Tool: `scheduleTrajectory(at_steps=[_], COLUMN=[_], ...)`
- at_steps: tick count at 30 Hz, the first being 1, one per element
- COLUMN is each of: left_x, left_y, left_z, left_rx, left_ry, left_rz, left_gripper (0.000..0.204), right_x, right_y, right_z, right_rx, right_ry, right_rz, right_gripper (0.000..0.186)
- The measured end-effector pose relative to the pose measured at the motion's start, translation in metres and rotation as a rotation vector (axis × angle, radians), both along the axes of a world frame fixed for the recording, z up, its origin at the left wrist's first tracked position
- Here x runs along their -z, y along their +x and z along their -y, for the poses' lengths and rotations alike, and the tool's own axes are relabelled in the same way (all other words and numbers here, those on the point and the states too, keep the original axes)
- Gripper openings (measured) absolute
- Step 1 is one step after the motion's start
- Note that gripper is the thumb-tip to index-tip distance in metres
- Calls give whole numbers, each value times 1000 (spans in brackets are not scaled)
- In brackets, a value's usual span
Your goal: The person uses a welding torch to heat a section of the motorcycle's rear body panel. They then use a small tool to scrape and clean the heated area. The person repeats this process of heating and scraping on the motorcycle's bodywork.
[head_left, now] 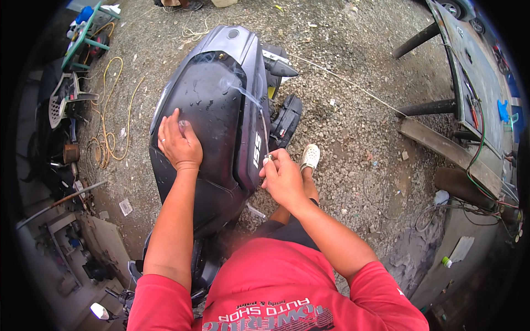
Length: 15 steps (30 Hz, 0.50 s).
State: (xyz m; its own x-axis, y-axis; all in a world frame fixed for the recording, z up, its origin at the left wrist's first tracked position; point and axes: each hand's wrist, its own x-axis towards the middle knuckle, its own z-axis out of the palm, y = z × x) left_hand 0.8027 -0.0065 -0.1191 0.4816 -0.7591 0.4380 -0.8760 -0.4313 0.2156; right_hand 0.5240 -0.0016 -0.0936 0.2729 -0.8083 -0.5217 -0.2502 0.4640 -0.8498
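Note:
The black seat (212, 105) of a motorcycle stretches out in front of me, with water drops on its far part. My left hand (180, 142) lies flat on the seat, fingers spread, with a ring on one of them. Beside the grey and black side panel (255, 138), my right hand (282, 175) pinches a small pale stub (269, 158) between thumb and finger, seemingly a cigarette. A thin thread of smoke (237, 85) rises from it and widens over the seat. Beyond the seat is the grey tail cover (234, 41).
Gravel ground (342, 110) surrounds the motorcycle. A yellow hose or cord (105, 143) lies coiled to the left, near a white plastic chair (66, 99). On the right stand a table-like panel on dark legs (469, 60) and a plank (450, 151). A taut cord (348, 80) crosses the gravel.

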Motion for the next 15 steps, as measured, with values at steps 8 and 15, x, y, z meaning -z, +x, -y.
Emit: scheduleTrajectory(at_steps=[8,15], left_x=[-2,-4], left_y=[0,-2], left_z=[0,1], left_rx=[5,3], left_ry=[26,14], left_rz=[13,16], left_gripper=[43,43], right_x=[15,18], right_y=[-4,-2], right_z=[-15,-13], right_rx=[17,6], right_ry=[-146,-131], right_rz=[-37,-73], right_gripper=[18,18])
